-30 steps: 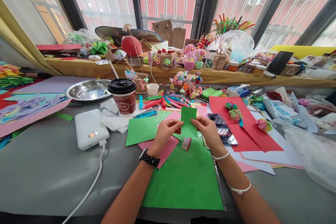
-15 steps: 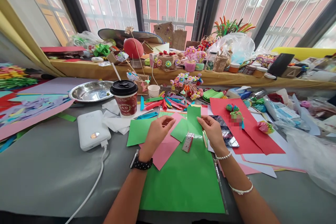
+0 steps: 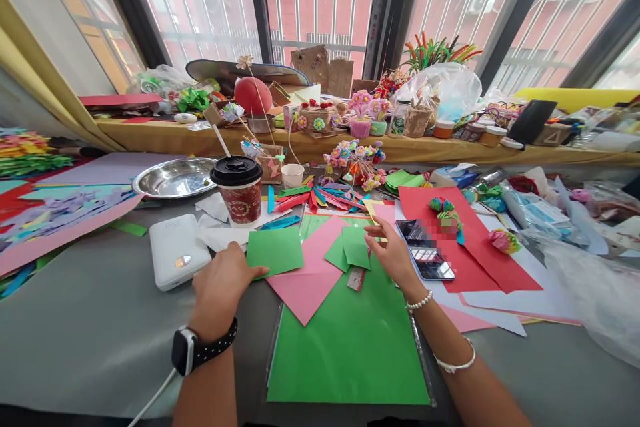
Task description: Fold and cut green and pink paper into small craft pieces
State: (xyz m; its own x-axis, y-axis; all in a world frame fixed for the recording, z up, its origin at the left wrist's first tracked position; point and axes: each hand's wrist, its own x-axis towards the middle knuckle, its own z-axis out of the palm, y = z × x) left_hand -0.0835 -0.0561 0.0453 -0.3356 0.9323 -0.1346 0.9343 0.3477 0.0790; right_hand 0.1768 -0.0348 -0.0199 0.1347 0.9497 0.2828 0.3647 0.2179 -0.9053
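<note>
My left hand (image 3: 224, 290) is closed at the left edge of a green sheet of paper (image 3: 275, 250), its thumb lying on the lower corner. The fingers behind are partly hidden. My right hand (image 3: 393, 250) is open, fingers apart and holding nothing, beside a small green paper piece (image 3: 357, 248). That piece overlaps another green piece (image 3: 337, 253) and partly covers a small patterned ruler-like strip (image 3: 355, 279). Beneath them lie a pink sheet (image 3: 306, 293) and a large green sheet pack (image 3: 350, 353) in clear film.
Left of centre are a white power bank (image 3: 180, 250), a lidded paper cup (image 3: 239, 193) with a straw and a metal dish (image 3: 175, 179). A phone (image 3: 425, 250) and red paper (image 3: 480, 260) lie on the right. Coloured strips (image 3: 320, 197) and a crowded sill (image 3: 210, 137) stand behind.
My left hand has moved left and down to the green sheet's edge. My right hand has let go of the small green piece, which now lies on the other piece.
</note>
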